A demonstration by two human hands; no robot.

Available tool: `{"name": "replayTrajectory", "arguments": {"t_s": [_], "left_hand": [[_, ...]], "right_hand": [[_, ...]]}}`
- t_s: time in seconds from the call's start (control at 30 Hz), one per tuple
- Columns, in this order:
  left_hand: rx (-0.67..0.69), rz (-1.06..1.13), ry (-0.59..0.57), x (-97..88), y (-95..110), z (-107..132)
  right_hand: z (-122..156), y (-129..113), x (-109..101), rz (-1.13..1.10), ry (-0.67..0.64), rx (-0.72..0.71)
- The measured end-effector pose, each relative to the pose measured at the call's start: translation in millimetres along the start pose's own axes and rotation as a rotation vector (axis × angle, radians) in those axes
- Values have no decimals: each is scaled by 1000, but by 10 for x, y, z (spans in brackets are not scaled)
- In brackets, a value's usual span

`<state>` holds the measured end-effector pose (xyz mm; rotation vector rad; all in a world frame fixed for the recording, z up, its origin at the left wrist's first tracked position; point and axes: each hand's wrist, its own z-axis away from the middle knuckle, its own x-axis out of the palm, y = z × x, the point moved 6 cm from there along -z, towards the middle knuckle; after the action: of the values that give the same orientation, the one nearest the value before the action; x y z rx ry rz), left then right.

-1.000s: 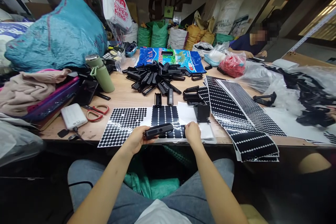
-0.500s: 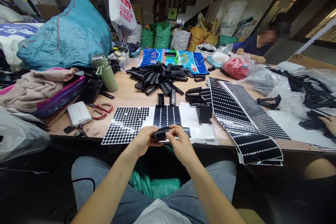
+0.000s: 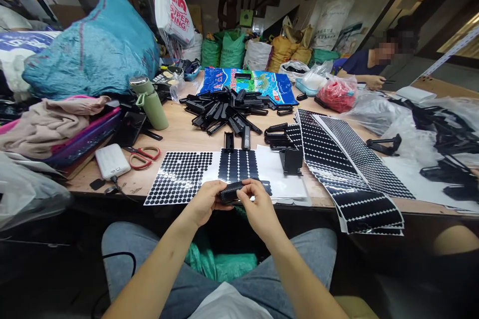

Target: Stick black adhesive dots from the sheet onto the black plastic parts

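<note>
My left hand (image 3: 204, 203) grips a small black plastic part (image 3: 231, 191) just off the table's near edge, over my lap. The fingers of my right hand (image 3: 257, 205) are pinched on the same part's right end. Just beyond them, a sheet of black round stickers (image 3: 179, 175) lies flat on the wooden table (image 3: 179, 135), with a partly used sheet (image 3: 238, 164) beside it. A pile of similar black plastic parts (image 3: 223, 108) sits mid-table, and one part (image 3: 290, 160) stands upright to the right of the sheets.
Several long sticker sheets (image 3: 337, 159) fan out on the right. A green bottle (image 3: 149, 102), red scissors (image 3: 141, 155), a white power bank (image 3: 111, 160) and piled cloth (image 3: 48, 120) crowd the left. Another person (image 3: 368, 62) works at the far right corner. Sacks line the back.
My right hand left the sticker sheet and came onto the black part held by my left hand; both hands now hold it slightly nearer to me.
</note>
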<state>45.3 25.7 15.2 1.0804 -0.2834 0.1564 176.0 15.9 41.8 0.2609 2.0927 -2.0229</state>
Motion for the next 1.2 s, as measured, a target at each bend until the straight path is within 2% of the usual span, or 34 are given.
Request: {"name": "replayTrajectory", "arguments": {"t_s": [0.93,1.03,1.13,1.2], "left_hand": [[-3,18,39,5,-64,1],[5,-22,38,-25,-95,-2],[6,-117,41,-100,-173,74],[19,-281,-33,-104,-211,131]], "right_hand": [[88,44,95,63,116,-46],[100,81,116,119,150,-78],[17,163,43,209,255,-83],[-116,220,-40,255,293,-72]]}}
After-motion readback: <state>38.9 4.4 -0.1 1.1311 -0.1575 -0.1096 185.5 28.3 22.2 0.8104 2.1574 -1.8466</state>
